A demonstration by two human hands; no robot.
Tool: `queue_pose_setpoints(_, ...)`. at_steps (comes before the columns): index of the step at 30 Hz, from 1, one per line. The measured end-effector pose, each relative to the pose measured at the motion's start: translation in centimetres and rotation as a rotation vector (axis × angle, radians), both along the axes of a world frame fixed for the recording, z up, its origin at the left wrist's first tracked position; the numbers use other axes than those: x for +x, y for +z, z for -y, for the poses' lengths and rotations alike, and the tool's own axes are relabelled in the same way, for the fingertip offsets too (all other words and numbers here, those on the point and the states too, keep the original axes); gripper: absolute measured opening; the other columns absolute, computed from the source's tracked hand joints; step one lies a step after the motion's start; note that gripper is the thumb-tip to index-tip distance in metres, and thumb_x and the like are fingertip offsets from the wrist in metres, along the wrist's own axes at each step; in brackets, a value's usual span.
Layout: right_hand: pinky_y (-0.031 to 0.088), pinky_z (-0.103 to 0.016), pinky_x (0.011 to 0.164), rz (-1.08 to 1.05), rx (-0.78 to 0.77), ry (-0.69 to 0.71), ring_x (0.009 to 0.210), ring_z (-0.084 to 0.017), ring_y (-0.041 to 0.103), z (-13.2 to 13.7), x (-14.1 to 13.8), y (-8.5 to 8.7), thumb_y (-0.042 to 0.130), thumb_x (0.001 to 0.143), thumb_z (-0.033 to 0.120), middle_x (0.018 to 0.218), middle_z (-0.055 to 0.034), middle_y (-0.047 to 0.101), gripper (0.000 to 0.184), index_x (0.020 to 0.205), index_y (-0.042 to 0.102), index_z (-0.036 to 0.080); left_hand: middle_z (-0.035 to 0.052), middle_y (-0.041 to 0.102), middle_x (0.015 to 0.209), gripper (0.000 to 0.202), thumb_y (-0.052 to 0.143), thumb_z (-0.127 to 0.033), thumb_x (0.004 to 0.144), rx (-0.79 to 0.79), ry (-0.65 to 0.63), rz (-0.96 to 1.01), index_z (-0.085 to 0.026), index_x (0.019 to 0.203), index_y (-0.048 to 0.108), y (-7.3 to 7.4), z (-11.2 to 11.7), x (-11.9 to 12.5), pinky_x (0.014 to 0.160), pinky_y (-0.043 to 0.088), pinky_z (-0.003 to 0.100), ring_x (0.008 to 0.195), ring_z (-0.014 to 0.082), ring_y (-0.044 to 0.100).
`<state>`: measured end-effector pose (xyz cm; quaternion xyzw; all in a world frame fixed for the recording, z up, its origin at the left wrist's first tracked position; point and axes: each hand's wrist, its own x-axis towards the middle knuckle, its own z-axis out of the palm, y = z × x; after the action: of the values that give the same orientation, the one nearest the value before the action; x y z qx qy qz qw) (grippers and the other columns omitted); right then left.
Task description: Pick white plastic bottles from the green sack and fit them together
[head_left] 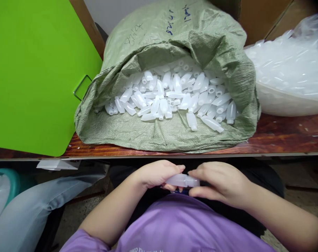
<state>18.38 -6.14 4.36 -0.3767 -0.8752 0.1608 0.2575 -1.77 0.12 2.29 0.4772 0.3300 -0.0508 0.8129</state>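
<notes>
Head view shows both hands low in front of a purple shirt [174,224], below the edge of a wooden table [280,134]. The left hand [155,174] and the right hand [219,183] meet on one small translucent plastic bottle [182,180], which lies crosswise between them: left fingers [174,168] are curled over one end, right fingers closed on the other end near its neck. Whether a cap or nozzle is under the right fingertips cannot be told. Judging from this grip, the work goes best with the left hand holding the body steady without squeezing the soft wall, and the right hand working squarely at the neck, close to the lap so nothing drops. On the table a green woven sack [161,136] lies with its mouth rolled open, holding a heap of loose white bottles [172,94] of the same kind, a few spilling toward its lip. Just right of it, a clear plastic bag [287,63] sits in a pale basin [285,103]; its contents are too blurred to name. A bright green board [30,70] leans at the left.
</notes>
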Motion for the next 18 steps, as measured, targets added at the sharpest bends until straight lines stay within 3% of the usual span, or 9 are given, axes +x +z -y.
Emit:
queue_pose_setpoints(2,0.041,-0.022,0.047,0.047,-0.118,-0.129,0.049,-0.010,0.056,0.1,0.0,-1.2,0.031,0.096,0.044,0.056,-0.0017,0.061,0.050,0.067,0.061,0.017,-0.0031,0.045,0.046,0.056,0.039,-0.058,0.089,0.173,-0.005,-0.031,-0.011,0.067,0.060,0.6,0.1,0.1,0.042,0.025,0.021,0.039,0.0064,0.035)
queue_pose_setpoints(3,0.042,-0.023,0.048,0.049,-0.136,-0.181,0.051,-0.011,0.057,0.1,0.1,-1.7,0.028,0.096,0.046,0.058,-0.0027,0.061,0.053,0.067,0.061,0.017,-0.0033,0.045,0.046,0.056,0.037,-0.057,0.090,0.245,0.003,-0.054,-0.012,0.067,0.060,0.8,0.1,0.0,0.044,0.027,0.021,0.041,0.0067,0.036)
queue_pose_setpoints(6,0.051,-0.028,0.068,-0.022,0.025,-0.178,0.083,-0.018,0.065,0.5,0.3,-2.8,0.040,0.093,0.045,0.092,-0.0110,0.069,0.039,0.099,0.063,0.014,-0.0037,0.045,0.046,0.056,0.034,-0.057,0.091,0.344,0.039,-0.124,-0.013,0.066,0.058,1.0,0.1,-0.1,0.048,0.030,0.022,0.042,0.0075,0.037)
queue_pose_setpoints(8,0.051,-0.027,0.072,-0.044,0.025,-0.114,0.087,-0.017,0.065,0.9,0.3,-3.1,0.046,0.092,0.036,0.097,-0.0096,0.069,0.029,0.108,0.060,0.016,-0.0038,0.045,0.046,0.056,0.034,-0.057,0.091,0.347,0.017,-0.144,-0.013,0.066,0.058,0.8,0.1,-0.2,0.048,0.030,0.022,0.041,0.0077,0.037)
queue_pose_setpoints(10,0.049,-0.022,0.059,-0.045,-0.160,-0.121,0.065,-0.011,0.062,1.2,0.2,-3.4,0.036,0.096,0.029,0.073,-0.0028,0.067,0.031,0.089,0.064,0.018,-0.0042,0.044,0.045,0.057,0.032,-0.056,0.092,0.334,-0.022,-0.149,-0.013,0.066,0.059,0.6,0.2,-0.2,0.048,0.030,0.022,0.041,0.0074,0.036)
queue_pose_setpoints(12,0.048,-0.023,0.055,-0.091,-0.275,-0.185,0.060,-0.011,0.060,1.4,0.1,-3.8,0.031,0.097,0.037,0.067,-0.0027,0.064,0.040,0.081,0.062,0.018,-0.0044,0.043,0.044,0.056,0.033,-0.055,0.092,0.312,-0.020,-0.164,-0.013,0.067,0.060,0.4,0.2,-0.1,0.046,0.029,0.021,0.040,0.0070,0.035)
queue_pose_setpoints(15,0.053,-0.029,0.073,-0.156,-0.152,-0.182,0.086,-0.017,0.064,1.8,-0.2,-4.6,0.044,0.091,0.045,0.095,-0.0099,0.067,0.034,0.102,0.060,0.016,-0.0030,0.049,0.049,0.052,0.036,-0.052,0.092,0.244,0.032,-0.180,-0.012,0.069,0.060,-0.1,0.4,0.1,0.045,0.028,0.021,0.040,0.0062,0.037)
queue_pose_setpoints(16,0.053,-0.030,0.074,-0.150,-0.147,-0.173,0.087,-0.018,0.064,1.9,-0.3,-4.9,0.047,0.090,0.044,0.095,-0.0101,0.067,0.033,0.103,0.059,0.016,-0.0023,0.050,0.051,0.051,0.038,-0.051,0.092,0.219,0.039,-0.183,-0.011,0.069,0.060,-0.4,0.6,0.2,0.044,0.029,0.020,0.041,0.0060,0.037)
queue_pose_setpoints(18,0.051,-0.025,0.063,-0.142,-0.283,-0.202,0.069,-0.013,0.061,2.2,-0.6,-5.7,0.037,0.095,0.038,0.075,-0.0053,0.064,0.033,0.084,0.060,0.017,-0.0013,0.053,0.052,0.049,0.041,-0.050,0.091,0.150,0.050,-0.196,-0.011,0.068,0.060,-1.3,1.1,0.4,0.043,0.028,0.020,0.041,0.0058,0.039)
